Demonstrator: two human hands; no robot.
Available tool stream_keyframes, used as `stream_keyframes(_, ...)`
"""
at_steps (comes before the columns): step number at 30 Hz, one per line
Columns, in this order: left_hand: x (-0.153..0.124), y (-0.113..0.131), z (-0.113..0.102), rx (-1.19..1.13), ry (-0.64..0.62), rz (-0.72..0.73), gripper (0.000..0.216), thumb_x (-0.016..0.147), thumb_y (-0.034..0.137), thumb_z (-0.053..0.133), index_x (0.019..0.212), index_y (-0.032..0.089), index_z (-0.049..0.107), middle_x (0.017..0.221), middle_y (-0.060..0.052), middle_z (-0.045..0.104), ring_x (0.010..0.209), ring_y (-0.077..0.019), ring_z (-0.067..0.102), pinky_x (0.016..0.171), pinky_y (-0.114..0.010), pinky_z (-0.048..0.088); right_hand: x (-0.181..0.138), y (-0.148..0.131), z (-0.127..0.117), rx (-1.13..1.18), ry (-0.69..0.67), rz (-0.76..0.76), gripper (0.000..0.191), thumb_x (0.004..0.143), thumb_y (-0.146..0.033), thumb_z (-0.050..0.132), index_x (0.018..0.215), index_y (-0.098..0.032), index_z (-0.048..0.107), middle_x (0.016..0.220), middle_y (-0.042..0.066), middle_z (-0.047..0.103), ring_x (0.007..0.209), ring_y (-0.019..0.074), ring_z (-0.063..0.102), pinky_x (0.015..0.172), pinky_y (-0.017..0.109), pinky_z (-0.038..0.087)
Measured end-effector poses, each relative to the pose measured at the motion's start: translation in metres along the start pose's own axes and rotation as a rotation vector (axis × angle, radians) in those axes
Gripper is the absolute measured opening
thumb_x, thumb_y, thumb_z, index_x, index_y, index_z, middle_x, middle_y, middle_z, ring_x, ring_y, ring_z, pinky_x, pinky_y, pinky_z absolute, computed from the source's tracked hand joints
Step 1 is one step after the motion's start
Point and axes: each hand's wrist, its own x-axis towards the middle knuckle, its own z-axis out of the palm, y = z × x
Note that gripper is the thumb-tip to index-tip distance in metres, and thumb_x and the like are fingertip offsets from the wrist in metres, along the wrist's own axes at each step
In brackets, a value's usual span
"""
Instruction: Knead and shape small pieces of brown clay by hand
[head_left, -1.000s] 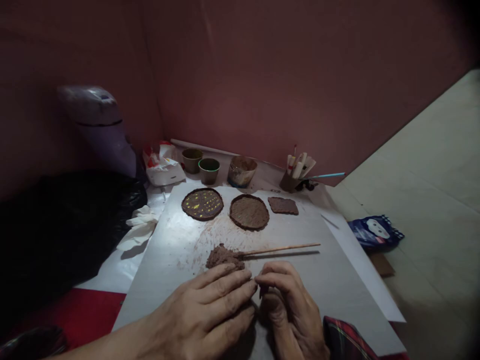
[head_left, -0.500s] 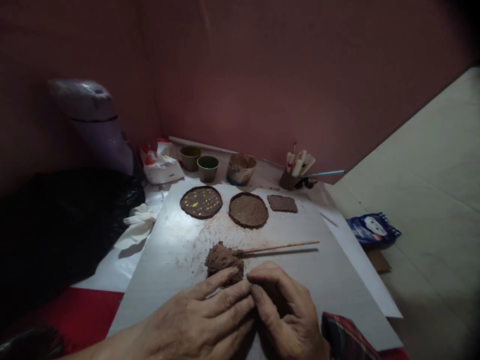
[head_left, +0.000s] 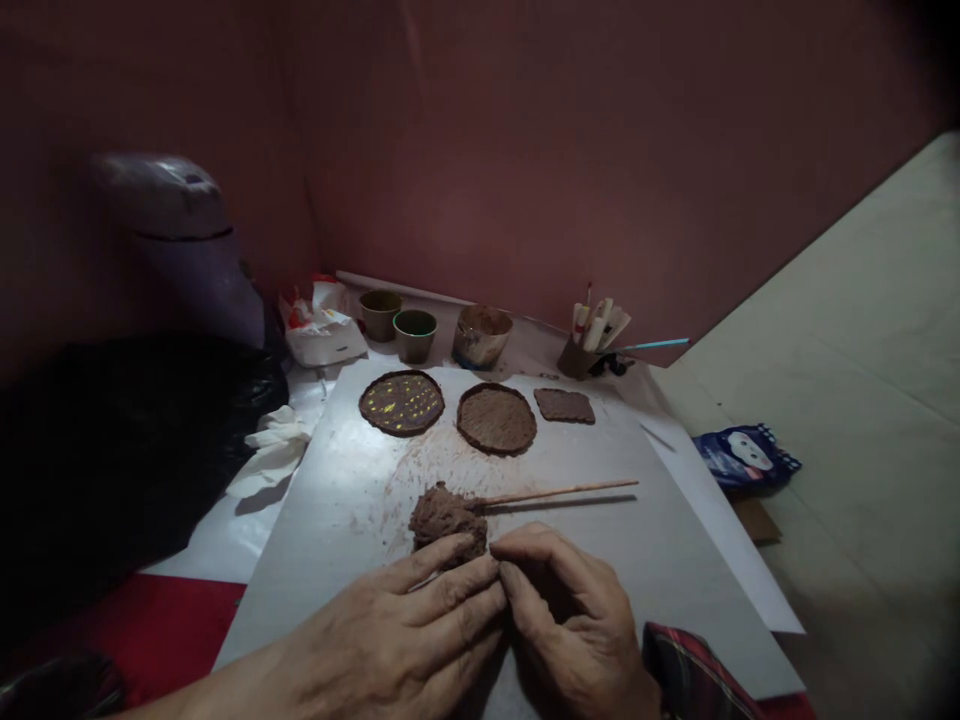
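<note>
My left hand (head_left: 420, 625) is seen from the back, its fingers long and bent slightly down towards the right. Its thumb and palm are hidden. My right hand (head_left: 574, 610) is curled, with thumb and index finger pinched together against the left fingertips. Whatever lies between the two hands is out of sight. Just beyond the left fingers sits a rough lump of brown clay (head_left: 444, 515). A thin wooden stick (head_left: 562, 492) lies on the board, its left end against the lump. Both hands are smeared with clay.
Behind the lump lie a yellow-dotted round clay piece (head_left: 403, 403), a plain round one (head_left: 496, 418) and a small rectangular slab (head_left: 564, 405) on the grey board (head_left: 675, 560). Cups (head_left: 415, 336), a clay-stained bowl (head_left: 482, 337) and a tool holder (head_left: 577, 355) stand at the back.
Both hands stay pressed together at the fingertips, with only a very slight shift. The clay lump and the stick have not moved.
</note>
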Motion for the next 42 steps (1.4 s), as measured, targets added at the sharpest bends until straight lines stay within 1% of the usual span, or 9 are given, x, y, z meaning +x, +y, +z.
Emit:
stream_keyframes(6, -0.001, 0.001, -0.004, -0.034, -0.025, 0.018, 0.032, 0.093, 0.021, 0.043, 0.116, 0.007, 0.06, 0.124, -0.009, 0.063, 0.12, -0.0186, 0.054, 0.111, -0.031, 0.033, -0.003, 0.003, -0.002, -0.024, -0.009, 0.039, 0.014, 0.084, -0.011, 0.054, 0.088, -0.02, 0.063, 0.07, -0.001, 0.066, 0.061, 0.0105, 0.062, 0.057, 0.017, 0.049)
stream_keyframes(10, 0.003, 0.003, -0.01, -0.115, 0.012, 0.071, 0.035, 0.093, 0.015, 0.034, 0.109, 0.007, 0.064, 0.109, -0.01, 0.071, 0.111, -0.0171, 0.059, 0.111, -0.029, 0.032, -0.001, -0.003, -0.005, 0.045, -0.125, -0.034, 0.014, 0.085, -0.013, 0.051, 0.089, -0.018, 0.064, 0.079, 0.004, 0.064, 0.072, 0.0145, 0.063, 0.064, 0.023, 0.05)
stream_keyframes(14, 0.007, 0.004, -0.01, -0.143, 0.019, 0.093, 0.034, 0.089, 0.008, 0.035, 0.101, 0.011, 0.067, 0.098, -0.009, 0.073, 0.106, -0.016, 0.061, 0.111, -0.029, 0.031, 0.0, -0.006, -0.006, 0.036, -0.161, -0.073, 0.014, 0.083, -0.012, 0.051, 0.086, -0.017, 0.064, 0.081, 0.006, 0.062, 0.076, 0.0162, 0.062, 0.068, 0.027, 0.049)
stream_keyframes(18, 0.009, 0.006, -0.008, -0.142, -0.025, 0.11, 0.032, 0.087, 0.008, 0.037, 0.104, 0.01, 0.065, 0.094, -0.01, 0.072, 0.1, -0.0168, 0.063, 0.107, -0.029, 0.037, -0.001, -0.004, -0.003, 0.002, -0.156, -0.064, 0.008, 0.083, -0.013, 0.054, 0.081, -0.017, 0.062, 0.077, 0.005, 0.061, 0.074, 0.0164, 0.06, 0.069, 0.028, 0.047)
stream_keyframes(21, 0.01, 0.009, -0.006, -0.107, -0.062, 0.109, 0.031, 0.088, 0.008, 0.038, 0.102, 0.011, 0.065, 0.087, -0.008, 0.072, 0.092, -0.0162, 0.063, 0.106, -0.03, 0.039, -0.001, -0.003, 0.0, -0.048, -0.123, -0.045, 0.008, 0.082, -0.014, 0.056, 0.076, -0.017, 0.059, 0.074, 0.004, 0.06, 0.073, 0.0167, 0.058, 0.068, 0.029, 0.046)
stream_keyframes(25, 0.012, 0.01, -0.002, -0.089, -0.057, 0.085, 0.033, 0.087, 0.003, 0.037, 0.097, 0.012, 0.067, 0.085, -0.007, 0.071, 0.091, -0.015, 0.063, 0.103, -0.026, 0.04, 0.0, -0.002, 0.001, -0.079, -0.108, -0.077, 0.01, 0.08, -0.011, 0.055, 0.072, -0.017, 0.057, 0.071, 0.004, 0.059, 0.069, 0.016, 0.056, 0.065, 0.029, 0.045)
stream_keyframes(31, 0.01, 0.008, -0.002, -0.015, -0.072, 0.12, 0.034, 0.089, 0.005, 0.035, 0.102, 0.01, 0.066, 0.1, -0.008, 0.071, 0.102, -0.0167, 0.061, 0.111, -0.03, 0.03, 0.002, -0.003, -0.002, -0.017, -0.114, -0.092, 0.017, 0.085, -0.011, 0.047, 0.075, -0.017, 0.06, 0.07, 0.004, 0.06, 0.066, 0.0148, 0.056, 0.063, 0.028, 0.045)
stream_keyframes(37, 0.011, 0.011, -0.001, -0.078, -0.066, 0.101, 0.032, 0.087, 0.004, 0.036, 0.091, 0.012, 0.067, 0.086, -0.008, 0.07, 0.091, -0.0164, 0.063, 0.108, -0.03, 0.035, 0.002, -0.007, 0.0, -0.056, -0.105, -0.042, 0.014, 0.082, -0.014, 0.054, 0.069, -0.018, 0.057, 0.068, 0.003, 0.059, 0.067, 0.0155, 0.056, 0.064, 0.027, 0.045)
stream_keyframes(42, 0.012, 0.012, 0.0, -0.063, -0.074, 0.097, 0.03, 0.087, 0.004, 0.039, 0.092, 0.012, 0.067, 0.087, -0.008, 0.07, 0.092, -0.0165, 0.063, 0.108, -0.028, 0.034, 0.002, -0.005, 0.0, -0.061, -0.107, -0.074, 0.017, 0.082, -0.012, 0.049, 0.068, -0.018, 0.056, 0.066, 0.003, 0.057, 0.063, 0.0144, 0.054, 0.06, 0.026, 0.044)
